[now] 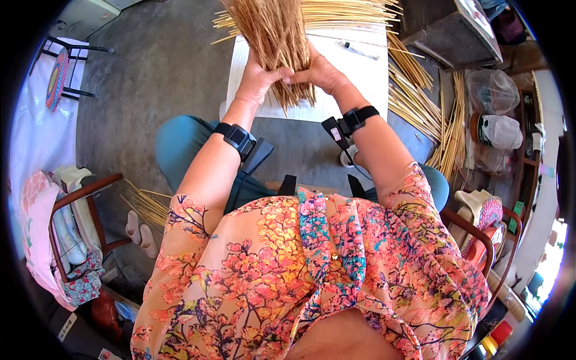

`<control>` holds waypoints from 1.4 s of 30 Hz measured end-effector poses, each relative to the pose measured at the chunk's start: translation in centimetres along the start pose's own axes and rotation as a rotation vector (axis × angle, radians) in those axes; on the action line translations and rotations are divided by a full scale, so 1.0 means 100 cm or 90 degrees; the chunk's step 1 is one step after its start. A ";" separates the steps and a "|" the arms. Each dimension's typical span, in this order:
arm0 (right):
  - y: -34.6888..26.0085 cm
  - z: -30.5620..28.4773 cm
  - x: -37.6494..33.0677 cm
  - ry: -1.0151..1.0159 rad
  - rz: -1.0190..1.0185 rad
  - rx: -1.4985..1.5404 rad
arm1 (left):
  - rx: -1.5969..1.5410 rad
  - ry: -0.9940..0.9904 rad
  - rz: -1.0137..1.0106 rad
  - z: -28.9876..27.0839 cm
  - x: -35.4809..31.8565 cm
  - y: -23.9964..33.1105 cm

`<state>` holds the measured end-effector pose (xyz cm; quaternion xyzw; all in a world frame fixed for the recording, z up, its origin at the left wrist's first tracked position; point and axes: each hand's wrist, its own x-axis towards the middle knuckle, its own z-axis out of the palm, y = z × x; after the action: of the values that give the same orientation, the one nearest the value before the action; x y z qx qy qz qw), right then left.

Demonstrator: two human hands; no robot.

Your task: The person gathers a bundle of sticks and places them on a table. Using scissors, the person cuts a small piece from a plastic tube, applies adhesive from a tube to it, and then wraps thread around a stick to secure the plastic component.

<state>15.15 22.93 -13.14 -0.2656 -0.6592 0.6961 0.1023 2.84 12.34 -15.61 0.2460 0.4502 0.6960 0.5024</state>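
Between my hands stands a thick bundle of brown dry stalks (270, 36), like broom straw, held over the near part of a white table (336, 96). My left hand (259, 81) wraps its left side and my right hand (321, 71) its right side. Both thumbs meet across the front, near the lower ends. Most of the fingers are hidden behind the bundle. Each wrist wears a black strap with a small device. Behind the bundle, a pile of thin pale sticks (348, 13) lies across the far side of the table.
A marker pen (359, 50) lies on the table. More long sticks (414, 99) lean and lie right of it. A dark cabinet (447, 33) stands at the back right. Plastic jars (498, 129) sit on a shelf at right. A stool (58, 78) and slippers (142, 234) are at left.
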 end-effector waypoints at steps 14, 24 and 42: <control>-0.195 -0.071 -0.112 0.152 -0.166 -0.316 | -0.094 -0.150 0.112 0.201 -0.010 0.124; -0.202 -0.186 -0.298 0.354 -0.255 -0.040 | -0.161 -0.456 0.012 0.398 -0.028 0.084; 0.051 -0.091 -0.370 0.407 -0.272 0.787 | 0.206 -0.436 -0.680 0.361 -0.083 -0.059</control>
<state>51.77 11.97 -9.34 -0.2151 -0.1206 0.7944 0.5550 37.47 18.93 -2.77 0.2691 0.4241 0.1563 0.8504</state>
